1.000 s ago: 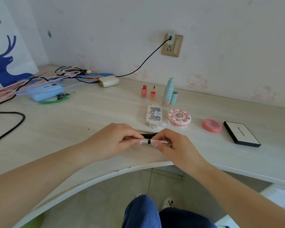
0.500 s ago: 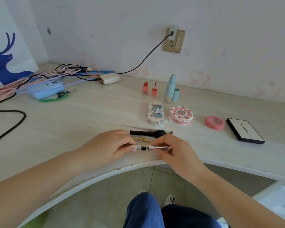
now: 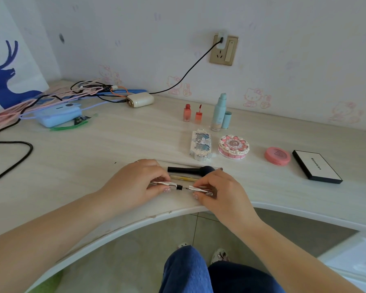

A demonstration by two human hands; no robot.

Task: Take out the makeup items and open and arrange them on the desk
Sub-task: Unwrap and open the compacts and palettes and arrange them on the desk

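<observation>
Near the desk's front edge my left hand (image 3: 135,182) grips the silver tube (image 3: 164,183) of a mascara. My right hand (image 3: 218,193) grips its silver cap (image 3: 201,189). A short gap shows the black neck and thin wand (image 3: 181,187) between the two parts. Just behind lie a black makeup brush (image 3: 188,170) and a thin yellow pencil (image 3: 184,178). Further back stand a pink lip tint bottle (image 3: 187,112) with its applicator cap (image 3: 198,114), a teal foundation bottle (image 3: 219,112) with its cap (image 3: 227,120), an ornate silver palette (image 3: 200,144), a cake-shaped compact (image 3: 233,146), a pink blush (image 3: 277,155) and a white black-edged palette (image 3: 316,166).
Tangled cables (image 3: 57,96), a blue power bank (image 3: 57,116) and a cream device (image 3: 140,99) fill the desk's back left. A black cord (image 3: 13,144) loops over the left side. A wall socket (image 3: 224,49) holds a plug. My knees (image 3: 199,271) are below the curved desk edge (image 3: 135,220).
My hands have pulled apart sideways, so the mascara cap has come off the tube a little and the wand shows. The brush behind them has come into sight.
</observation>
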